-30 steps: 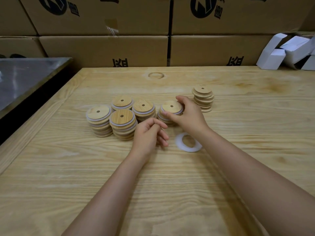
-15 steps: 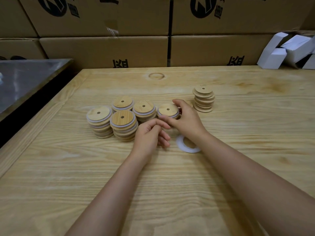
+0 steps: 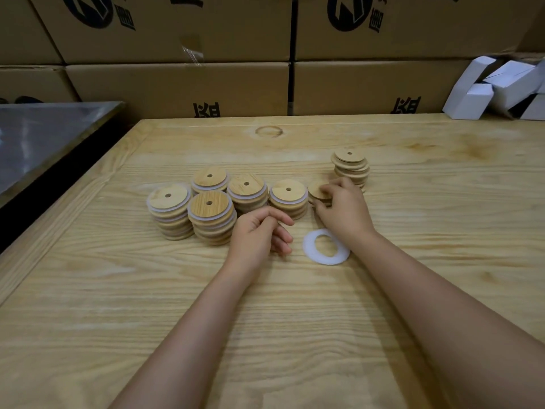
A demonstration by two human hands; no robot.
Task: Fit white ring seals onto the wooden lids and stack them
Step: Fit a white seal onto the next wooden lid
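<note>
Several stacks of wooden lids with white seals (image 3: 211,216) stand in a cluster left of centre on the table; the rightmost such stack (image 3: 288,197) is short. A taller stack of bare wooden lids (image 3: 351,166) stands further right. My right hand (image 3: 345,211) pinches a bare wooden lid (image 3: 318,191) lying on a low pile between those two stacks. White ring seals (image 3: 309,246) lie flat on the table just below that hand, partly under my wrist. My left hand (image 3: 259,234) rests on the table beside the cluster, fingers loosely curled, holding nothing.
The wooden table (image 3: 295,320) has a raised rim at left. Cardboard boxes (image 3: 177,87) wall off the back. White folded cartons (image 3: 501,87) sit at the back right. A grey metal surface (image 3: 44,140) lies to the left across a dark gap.
My right hand left the short sealed stack and shifted right onto a bare lid. My left hand stayed nearly still.
</note>
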